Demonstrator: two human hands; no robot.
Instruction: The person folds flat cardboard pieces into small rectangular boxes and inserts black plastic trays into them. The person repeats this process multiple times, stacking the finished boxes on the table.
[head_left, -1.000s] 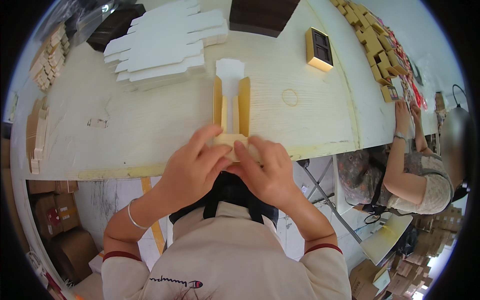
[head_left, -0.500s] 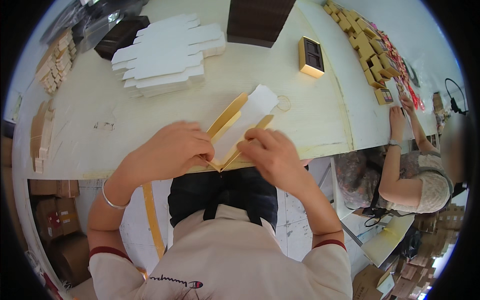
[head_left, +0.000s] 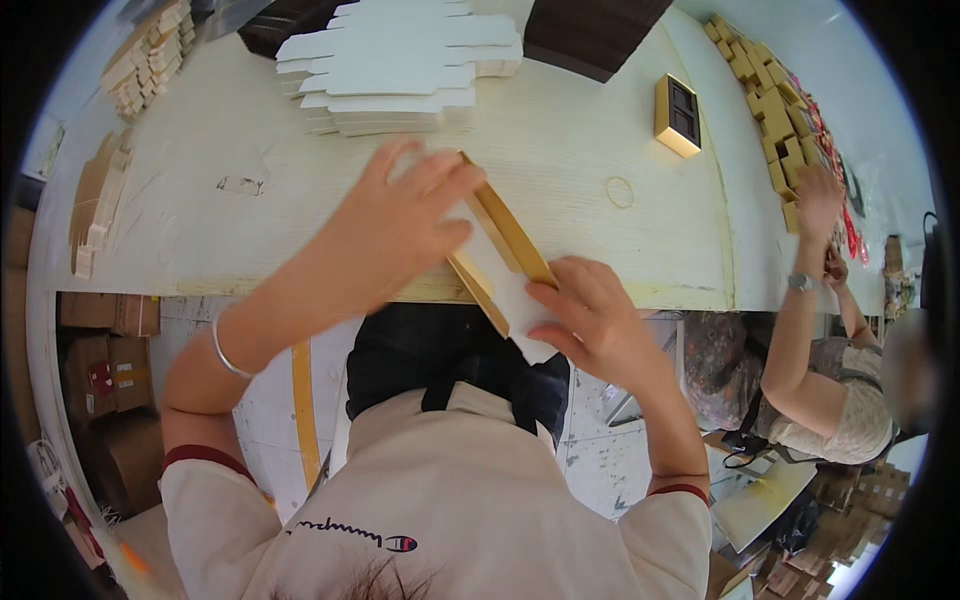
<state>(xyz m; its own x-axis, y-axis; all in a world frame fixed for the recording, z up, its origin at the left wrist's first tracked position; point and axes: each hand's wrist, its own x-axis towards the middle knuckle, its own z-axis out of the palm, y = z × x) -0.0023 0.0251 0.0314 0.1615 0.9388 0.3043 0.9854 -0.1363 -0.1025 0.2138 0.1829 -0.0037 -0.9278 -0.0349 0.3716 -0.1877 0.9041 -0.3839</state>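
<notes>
The left hand (head_left: 400, 225) lies spread, palm down, across the far end of a flat white-and-gold carton blank (head_left: 497, 262), its fingers extended and pressing on the card rather than curled around it. The left forearm runs down and to the left, with a thin silver bangle (head_left: 228, 352) at the wrist. The right hand (head_left: 590, 322) grips the near end of the same blank, thumb and fingers pinching the white flap where it hangs past the table's front edge. The blank lies slanted, its gold side strips running from upper left to lower right, straddling the edge of the pale wooden table (head_left: 560, 170).

Further back on the table sits a stack of white die-cut blanks (head_left: 400, 65), with dark brown boxes (head_left: 590, 30) beside it. A small gold-edged box with dark panels (head_left: 677, 115) stands to the right, and a rubber band (head_left: 620, 192) lies near it. Rows of folded gold cartons (head_left: 765, 110) run along the right side, and more stacks (head_left: 145, 55) sit at the far left. At the right, a co-worker's hand (head_left: 818, 200) reaches toward those cartons. Brown cardboard boxes (head_left: 105, 350) stand under the table on the left.
</notes>
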